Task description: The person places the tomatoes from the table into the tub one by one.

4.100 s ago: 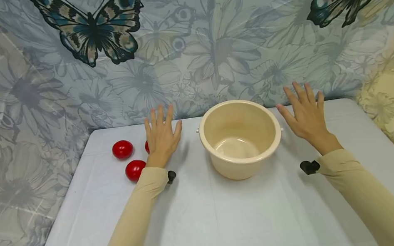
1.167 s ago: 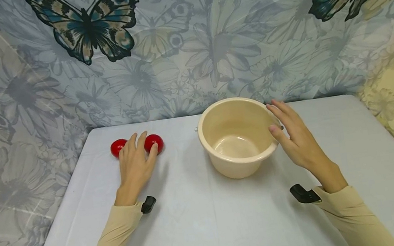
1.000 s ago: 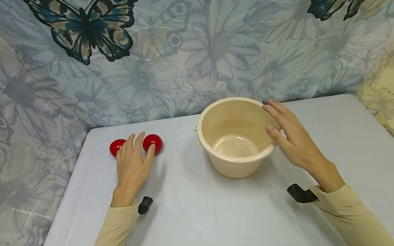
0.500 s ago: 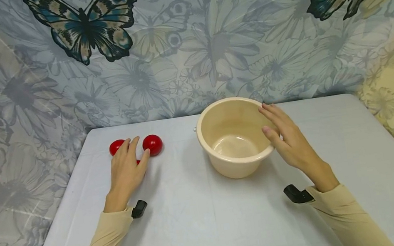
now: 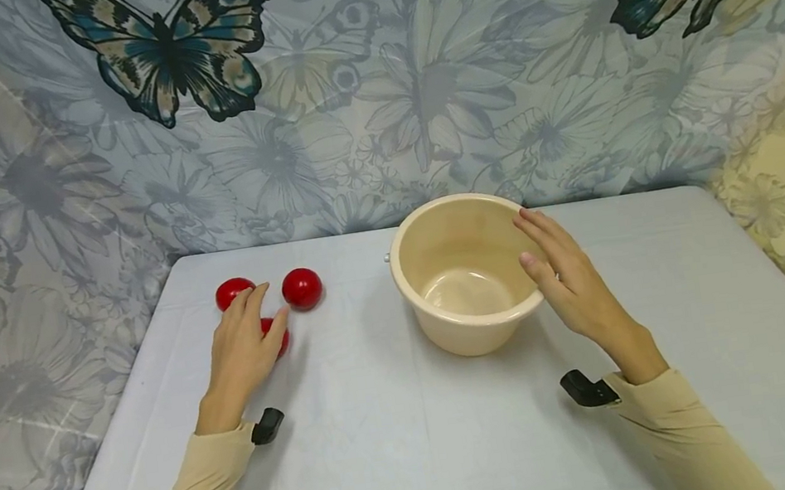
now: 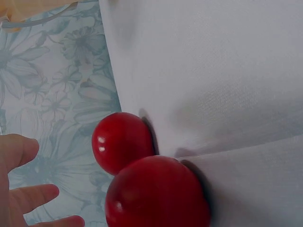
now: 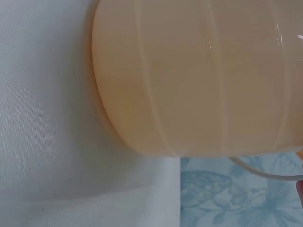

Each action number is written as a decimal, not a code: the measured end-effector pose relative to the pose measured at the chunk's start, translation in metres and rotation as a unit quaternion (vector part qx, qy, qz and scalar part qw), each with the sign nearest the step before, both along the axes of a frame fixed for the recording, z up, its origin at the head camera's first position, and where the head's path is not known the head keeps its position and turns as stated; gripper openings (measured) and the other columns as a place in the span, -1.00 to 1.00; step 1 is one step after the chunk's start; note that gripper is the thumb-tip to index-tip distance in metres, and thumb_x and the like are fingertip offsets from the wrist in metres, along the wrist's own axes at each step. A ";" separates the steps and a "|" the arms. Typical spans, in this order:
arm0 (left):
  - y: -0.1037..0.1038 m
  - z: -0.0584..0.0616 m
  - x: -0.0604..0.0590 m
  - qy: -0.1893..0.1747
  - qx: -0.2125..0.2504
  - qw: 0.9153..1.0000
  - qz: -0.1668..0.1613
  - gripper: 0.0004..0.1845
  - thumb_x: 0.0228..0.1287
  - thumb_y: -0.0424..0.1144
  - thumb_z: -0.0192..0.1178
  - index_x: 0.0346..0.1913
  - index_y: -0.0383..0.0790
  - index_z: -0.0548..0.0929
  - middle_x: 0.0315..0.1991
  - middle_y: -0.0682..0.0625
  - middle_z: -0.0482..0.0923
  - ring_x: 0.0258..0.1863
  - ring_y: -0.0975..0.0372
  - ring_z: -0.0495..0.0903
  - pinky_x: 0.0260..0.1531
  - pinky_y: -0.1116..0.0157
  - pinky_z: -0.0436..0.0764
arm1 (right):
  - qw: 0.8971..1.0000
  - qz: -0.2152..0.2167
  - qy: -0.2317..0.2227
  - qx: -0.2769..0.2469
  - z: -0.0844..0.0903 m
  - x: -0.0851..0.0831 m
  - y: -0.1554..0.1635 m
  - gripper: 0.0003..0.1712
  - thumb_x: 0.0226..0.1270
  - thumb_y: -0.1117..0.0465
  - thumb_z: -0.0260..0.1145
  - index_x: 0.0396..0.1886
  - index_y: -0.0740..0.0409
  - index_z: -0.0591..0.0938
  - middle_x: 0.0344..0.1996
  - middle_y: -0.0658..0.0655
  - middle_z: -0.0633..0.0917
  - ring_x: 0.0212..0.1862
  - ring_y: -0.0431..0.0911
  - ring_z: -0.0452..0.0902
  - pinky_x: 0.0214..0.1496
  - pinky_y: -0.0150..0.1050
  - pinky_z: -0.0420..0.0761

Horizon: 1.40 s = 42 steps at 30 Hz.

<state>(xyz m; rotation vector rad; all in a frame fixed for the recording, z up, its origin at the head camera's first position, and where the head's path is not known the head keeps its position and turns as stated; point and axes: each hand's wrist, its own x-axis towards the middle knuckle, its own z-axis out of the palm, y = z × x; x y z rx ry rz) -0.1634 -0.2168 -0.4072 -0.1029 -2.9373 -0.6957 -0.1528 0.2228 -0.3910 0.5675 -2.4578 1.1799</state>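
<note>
Red, glossy and round, three balls [image 5: 302, 288] lie left of the bowl; the left hand [image 5: 242, 351], fingers relaxed, covers the nearest. The right hand [image 5: 569, 280] rests straight-fingered on one smooth cream plastic bowl [image 5: 465, 335], mid-table [image 5: 422, 458].

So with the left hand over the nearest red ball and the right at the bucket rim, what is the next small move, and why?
Probably curl the left hand around the nearest red ball: its relaxed fingers lie over it without gripping. The right hand rests on the empty bucket.
</note>
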 end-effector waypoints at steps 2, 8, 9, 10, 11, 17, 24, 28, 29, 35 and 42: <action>-0.001 -0.001 0.001 -0.007 0.002 1.000 0.003 -0.33 0.49 0.09 -0.03 0.46 -0.28 0.28 0.45 -0.36 0.20 0.44 -0.23 0.18 0.36 -0.32 0.18 | 1.000 0.000 -0.001 -0.006 0.000 0.000 -0.001 -0.42 0.55 0.16 0.04 0.50 0.20 0.28 0.52 0.20 0.24 0.58 0.15 0.00 0.54 0.29 0.03; -0.009 -0.004 0.003 -0.022 0.004 1.000 0.002 -0.33 0.49 0.06 -0.02 0.48 -0.27 0.25 0.46 -0.35 0.19 0.43 -0.25 0.17 0.36 -0.32 0.17 | 1.000 -0.001 -0.004 -0.016 0.000 0.001 -0.003 -0.39 0.55 0.16 0.05 0.50 0.24 0.26 0.53 0.19 0.23 0.57 0.11 0.02 0.52 0.30 0.07; -0.010 -0.005 0.004 -0.024 0.006 1.000 0.001 -0.33 0.48 0.05 -0.01 0.48 -0.27 0.25 0.46 -0.35 0.19 0.42 -0.25 0.18 0.36 -0.32 0.17 | 1.000 -0.002 -0.004 -0.017 0.000 0.000 -0.003 -0.39 0.55 0.16 0.05 0.51 0.23 0.25 0.53 0.19 0.23 0.57 0.11 0.03 0.52 0.30 0.07; -0.011 -0.006 0.004 -0.024 0.008 1.000 0.001 -0.34 0.48 0.05 -0.01 0.48 -0.27 0.26 0.45 -0.34 0.20 0.41 -0.25 0.19 0.36 -0.32 0.18 | 1.000 -0.002 -0.003 -0.018 0.000 0.000 -0.003 -0.39 0.55 0.17 0.05 0.51 0.23 0.25 0.53 0.18 0.23 0.57 0.12 0.03 0.52 0.29 0.07; -0.012 -0.006 0.005 -0.026 0.010 1.000 0.001 -0.34 0.48 0.04 0.00 0.48 -0.27 0.26 0.44 -0.33 0.21 0.40 -0.25 0.20 0.35 -0.32 0.19 | 1.000 -0.003 -0.004 -0.019 0.000 0.000 -0.003 -0.38 0.54 0.17 0.05 0.51 0.23 0.24 0.53 0.18 0.22 0.56 0.11 0.04 0.52 0.28 0.07; -0.017 -0.008 0.008 -0.049 0.024 0.999 -0.003 -0.33 0.45 0.01 0.05 0.49 -0.24 0.25 0.45 -0.29 0.23 0.39 -0.25 0.21 0.35 -0.30 0.21 | 1.000 -0.006 -0.012 -0.026 0.001 0.000 -0.004 -0.36 0.52 0.19 0.06 0.53 0.20 0.21 0.53 0.19 0.22 0.56 0.13 0.05 0.53 0.27 0.06; -0.023 -0.006 0.009 -0.086 0.030 0.996 -0.016 -0.29 0.41 -0.01 0.15 0.49 -0.24 0.23 0.46 -0.28 0.20 0.37 -0.23 0.22 0.32 -0.32 0.26 | 0.999 -0.002 -0.020 -0.040 0.001 0.001 -0.004 -0.29 0.42 0.34 0.08 0.54 0.17 0.20 0.52 0.23 0.21 0.55 0.17 0.05 0.51 0.32 0.07; -0.027 -0.007 0.009 -0.108 0.034 0.993 -0.020 -0.26 0.39 0.04 0.16 0.49 -0.24 0.22 0.49 -0.28 0.17 0.41 -0.22 0.18 0.33 -0.33 0.26 | 0.999 -0.001 -0.025 -0.043 0.001 0.001 -0.004 -0.27 0.41 0.35 0.08 0.56 0.13 0.17 0.52 0.24 0.21 0.55 0.18 0.05 0.51 0.32 0.07; -0.028 -0.007 0.009 -0.114 0.036 0.993 -0.020 -0.24 0.38 0.06 0.16 0.50 -0.24 0.22 0.49 -0.29 0.16 0.42 -0.22 0.17 0.33 -0.34 0.24 | 0.999 -0.001 -0.025 -0.043 0.002 0.001 -0.004 -0.27 0.41 0.35 0.08 0.56 0.12 0.17 0.52 0.24 0.21 0.54 0.18 0.06 0.51 0.32 0.07; -0.032 -0.007 0.008 -0.145 0.049 0.988 -0.028 -0.20 0.35 0.08 0.19 0.50 -0.24 0.20 0.50 -0.30 0.14 0.44 -0.21 0.15 0.35 -0.34 0.21 | 0.999 0.000 -0.021 -0.043 0.001 0.000 -0.004 -0.27 0.41 0.35 0.08 0.56 0.14 0.17 0.52 0.25 0.21 0.54 0.18 0.06 0.50 0.33 0.07; -0.039 -0.011 0.005 -0.147 0.088 0.984 -0.049 -0.17 0.32 0.09 0.25 0.49 -0.25 0.21 0.49 -0.31 0.14 0.42 -0.21 0.16 0.36 -0.29 0.26 | 0.999 0.001 -0.016 -0.042 0.000 -0.001 -0.004 -0.28 0.41 0.37 0.08 0.55 0.17 0.19 0.52 0.23 0.21 0.54 0.15 0.06 0.51 0.30 0.07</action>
